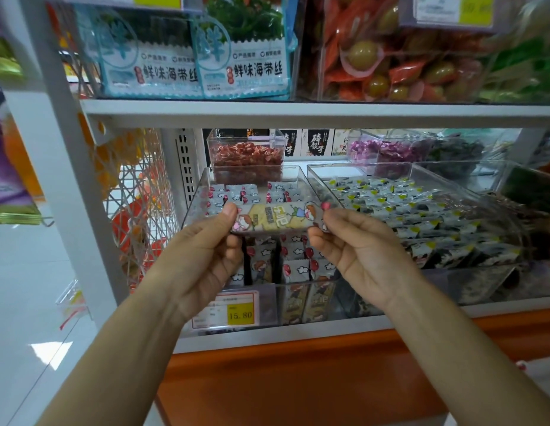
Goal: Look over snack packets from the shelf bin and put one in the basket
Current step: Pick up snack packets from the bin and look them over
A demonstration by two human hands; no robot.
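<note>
A long snack packet (pixel 275 217) with a yellow panel and cartoon children is held level in front of the shelf. My left hand (pixel 203 256) pinches its left end and my right hand (pixel 359 244) pinches its right end. Right behind and below it stands a clear shelf bin (pixel 203 182) holding several similar packets with red balloons and clouds. No basket is in view.
To the right is a second clear bin (pixel 452 179) of grey and yellow packets. A small tub of red sweets (pixel 247 155) sits at the back. A yellow price tag (pixel 239 315) reads 15.80. The upper shelf (pixel 298 113) holds seaweed packs; a wire rack (pixel 135 210) stands at the left.
</note>
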